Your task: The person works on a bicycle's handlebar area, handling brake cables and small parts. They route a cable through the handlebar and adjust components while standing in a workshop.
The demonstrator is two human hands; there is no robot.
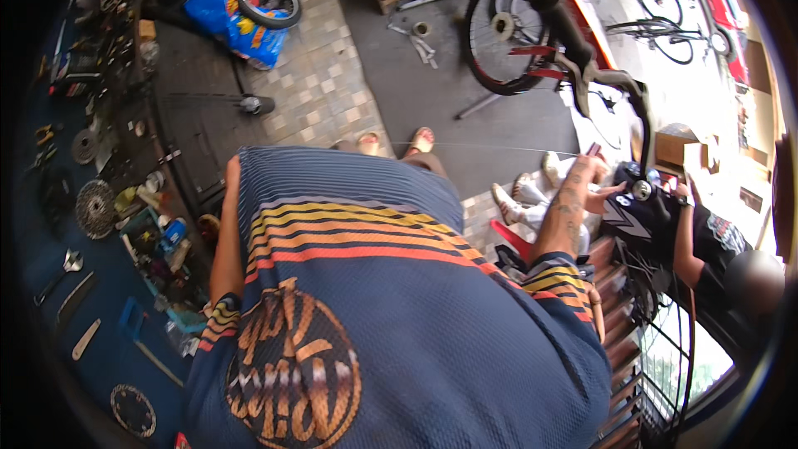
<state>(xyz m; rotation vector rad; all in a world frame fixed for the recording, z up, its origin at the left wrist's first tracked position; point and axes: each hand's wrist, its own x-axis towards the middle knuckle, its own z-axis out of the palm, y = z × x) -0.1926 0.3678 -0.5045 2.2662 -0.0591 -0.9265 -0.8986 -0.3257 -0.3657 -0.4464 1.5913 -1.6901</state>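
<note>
My right hand [588,165], at the end of the outstretched right arm, is closed with a thin pale wire [499,148] running into it from the left. The wire crosses above the dark mat. Just beyond this hand hangs the black handlebar [642,120] of a red-orange bicycle [587,21], apart from my fingers. My left arm hangs down at the left, beside the dark workbench [198,83]. Only an edge of my left hand [233,168] shows past my striped shirt; its fingers are hidden.
A person in a black shirt [706,233] sits close on the right. Tools hang on the blue wall [50,283] at left; parts crowd the bench. A blue bag [218,12] with a small wheel [268,0] lies beyond. Cardboard boxes [675,145] and other bicycles [665,29] stand at right.
</note>
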